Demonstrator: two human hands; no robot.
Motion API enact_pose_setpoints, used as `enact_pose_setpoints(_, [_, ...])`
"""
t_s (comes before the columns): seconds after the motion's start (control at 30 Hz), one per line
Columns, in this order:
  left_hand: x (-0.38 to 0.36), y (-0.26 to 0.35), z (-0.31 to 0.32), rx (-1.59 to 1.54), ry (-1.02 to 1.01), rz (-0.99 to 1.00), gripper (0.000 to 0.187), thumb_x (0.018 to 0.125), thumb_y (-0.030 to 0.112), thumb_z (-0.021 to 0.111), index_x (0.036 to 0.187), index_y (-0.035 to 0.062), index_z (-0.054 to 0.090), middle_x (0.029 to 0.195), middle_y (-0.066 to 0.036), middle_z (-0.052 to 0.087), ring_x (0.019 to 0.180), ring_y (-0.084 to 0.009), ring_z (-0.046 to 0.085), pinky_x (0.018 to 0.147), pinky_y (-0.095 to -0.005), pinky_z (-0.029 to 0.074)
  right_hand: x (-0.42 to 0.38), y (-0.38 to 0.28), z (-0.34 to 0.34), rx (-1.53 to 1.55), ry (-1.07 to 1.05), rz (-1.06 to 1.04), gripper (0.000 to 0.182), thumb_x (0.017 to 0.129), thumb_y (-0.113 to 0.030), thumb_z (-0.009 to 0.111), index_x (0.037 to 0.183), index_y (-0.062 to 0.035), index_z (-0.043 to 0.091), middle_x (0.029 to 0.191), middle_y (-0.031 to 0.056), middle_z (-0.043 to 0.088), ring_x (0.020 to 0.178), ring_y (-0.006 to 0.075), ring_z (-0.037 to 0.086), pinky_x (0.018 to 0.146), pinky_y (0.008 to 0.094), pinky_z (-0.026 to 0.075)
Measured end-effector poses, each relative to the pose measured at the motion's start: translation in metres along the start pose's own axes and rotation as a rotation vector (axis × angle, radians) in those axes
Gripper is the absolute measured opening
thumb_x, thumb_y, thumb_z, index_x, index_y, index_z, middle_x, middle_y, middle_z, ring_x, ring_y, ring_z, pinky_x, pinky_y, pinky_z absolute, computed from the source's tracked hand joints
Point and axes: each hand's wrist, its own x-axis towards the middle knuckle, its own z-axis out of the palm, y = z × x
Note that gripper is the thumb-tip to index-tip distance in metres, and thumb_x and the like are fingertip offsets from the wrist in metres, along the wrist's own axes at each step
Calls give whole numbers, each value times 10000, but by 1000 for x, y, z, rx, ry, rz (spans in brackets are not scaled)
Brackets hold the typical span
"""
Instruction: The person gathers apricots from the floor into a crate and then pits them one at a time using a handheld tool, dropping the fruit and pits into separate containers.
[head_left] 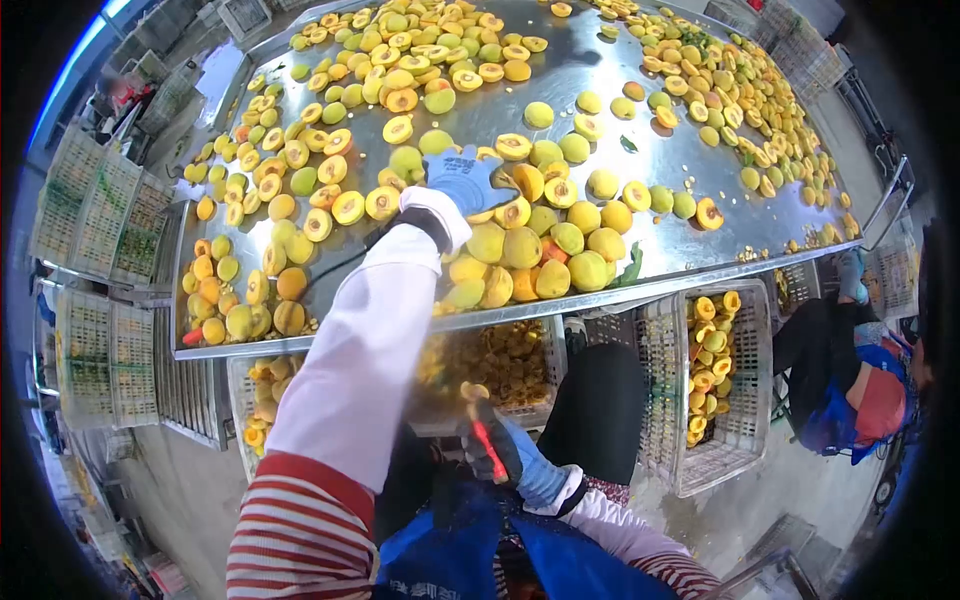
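Note:
My left hand (465, 182), in a blue glove, reaches over a metal table among cut and whole yellow peaches. Its fingers are apart beside a peach (527, 181), and the fingertips are partly hidden. Halved peaches (348, 207) with brown centres lie to its left, whole ones (522, 248) to its right. In my lap area, my gloved right hand (515, 460) is closed around a red-handled tool (487, 448). The tool's upper end is blurred, with something yellowish-brown there that I cannot make out.
The metal table (690, 262) has a raised front edge. Below it, a crate (545, 375) holds brownish pits and scraps. Another crate (728, 455) at the right contains peach halves. Stacked crates (105, 205) stand at the left. A co-worker (850, 375) sits at the far right.

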Motion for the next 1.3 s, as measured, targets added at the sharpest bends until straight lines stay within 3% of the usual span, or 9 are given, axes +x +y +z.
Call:
enact_pose_setpoints(0.37, [-131, -123, 55, -271, 429, 225, 537, 711, 324, 736, 1175, 107, 574, 992, -68, 644, 818, -238, 628, 727, -331, 507, 27, 26, -38, 72, -123, 22, 420, 917, -481, 460, 926, -70, 544, 694, 25, 538, 523, 107, 504, 426, 223, 393])
enact_pose_setpoints(0.47, [-137, -102, 37, 12, -91, -3, 791, 627, 498, 712, 1266, 96, 472, 1153, -102, 571, 1069, -305, 523, 920, -570, 344, -11, -1, 13, 19, -59, 12, 356, 913, -486, 480, 877, -135, 530, 626, -3, 486, 451, 111, 446, 370, 235, 324])
enact_pose_setpoints(0.67, [-138, -44, 41, 185, 34, 147, 722, 626, 411, 688, 1240, 96, 472, 1131, -112, 545, 1108, -328, 458, 916, -593, 283, -11, 8, 10, -75, -65, -117, 403, 899, -537, 475, 842, -139, 499, 590, -10, 453, 443, 115, 435, 380, 241, 344])
enact_pose_setpoints(0.8, [-198, -10, -16, -275, 422, 49, 709, 596, 338, 762, 1180, 33, 499, 1048, -143, 569, 989, -303, 536, 883, -433, 409, -42, 0, 20, -117, -153, -190, 394, 907, -492, 491, 933, -104, 553, 596, -14, 492, 446, 99, 467, 387, 226, 358])
enact_pose_setpoints(0.93, [-264, 11, 15, -1299, 269, 44, 692, 622, 150, 819, 1203, -13, 481, 1100, -123, 578, 1000, -219, 567, 855, -335, 469, -55, -11, 28, -5, -507, -282, 398, 925, -472, 464, 971, -88, 555, 650, -8, 507, 510, 108, 496, 552, 256, 477])
enact_pose_setpoints(1.03, [-303, 37, 14, -1680, 223, -36, 708, 633, 117, 809, 1235, -19, 462, 1140, -107, 562, 1017, -175, 546, 870, -316, 461, -25, -3, 24, 150, -264, -321, 430, 940, -394, 459, 1231, -81, 507, 1185, 149, 557, 940, 268, 614, 846, 435, 510])
enact_pose_setpoints(1.1, [-322, 41, 16, -1677, 231, -154, 757, 620, 84, 784, 1279, -22, 427, 1200, -115, 528, 1083, -191, 510, 930, -326, 415, -6, 11, 3, 59, -130, -272, 325, 960, -384, 425, 992, -98, 577, 794, 68, 582, 695, 197, 590, 651, 345, 519])
enact_pose_setpoints(1.13, [-327, 39, 24, -1578, 254, -158, 792, 610, 59, 758, 1310, -26, 398, 1245, -118, 502, 1145, -207, 474, 987, -338, 371, 0, 13, 2, 318, -502, -55, 362, 952, -439, 422, 901, -110, 564, 622, 36, 502, 520, 169, 517, 479, 325, 459])
enact_pose_setpoints(1.3, [-347, 46, 21, -1291, 337, 8, 843, 583, 59, 773, 1336, 18, 395, 1341, -153, 422, 1212, -289, 418, 1046, -365, 300, -21, 26, 24, 241, -142, -51, 360, 911, -425, 523, 1087, -111, 523, 571, 10, 455, 420, 104, 412, 384, 240, 318])
